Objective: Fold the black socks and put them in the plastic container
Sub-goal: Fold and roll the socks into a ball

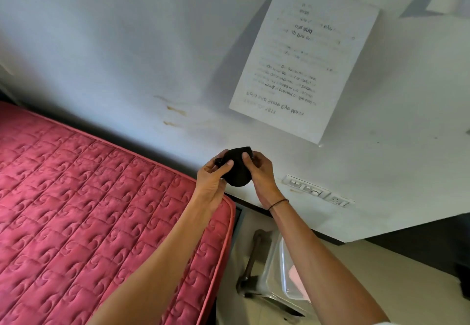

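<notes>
A bundle of black socks (pixel 237 169), bunched into a small rounded wad, is held up in front of the white wall. My left hand (pixel 212 180) grips its left side with thumb across the front. My right hand (pixel 259 172) grips its right side, thumb pressed on top. Both hands are raised above the mattress corner. Below my right forearm a clear plastic container (pixel 278 268) stands on the floor, partly hidden by the arm, with something pink inside.
A red quilted mattress (pixel 101 210) fills the lower left. A printed paper sheet (pixel 302 63) hangs on the wall, and a switch panel (pixel 315 191) sits to the right of my hands. A dark metal stand (pixel 250 266) lies beside the container on the beige floor.
</notes>
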